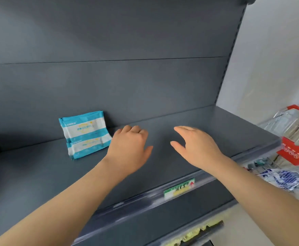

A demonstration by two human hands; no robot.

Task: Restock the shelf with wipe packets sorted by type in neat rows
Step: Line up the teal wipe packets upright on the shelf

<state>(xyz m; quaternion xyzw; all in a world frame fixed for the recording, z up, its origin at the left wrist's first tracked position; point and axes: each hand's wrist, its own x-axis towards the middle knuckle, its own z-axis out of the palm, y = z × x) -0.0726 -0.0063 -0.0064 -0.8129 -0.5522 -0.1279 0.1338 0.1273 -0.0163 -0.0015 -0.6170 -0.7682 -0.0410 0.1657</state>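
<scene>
Blue-and-white wipe packets (85, 134) lean against the back panel on the dark grey shelf (207, 132), one packet behind and another lying in front of it. My left hand (130, 148) hovers just right of the packets, fingers curled under, holding nothing. My right hand (196, 148) hangs over the middle of the shelf, fingers apart and empty. More wipe packets (281, 177) with blue print lie in the trolley at the right.
A wire shopping trolley (294, 125) with red trim and a red tag (294, 151) stands right of the shelf. A price label (179, 188) sits in the shelf's front rail. The upright post (233, 50) bounds the shelf at the right.
</scene>
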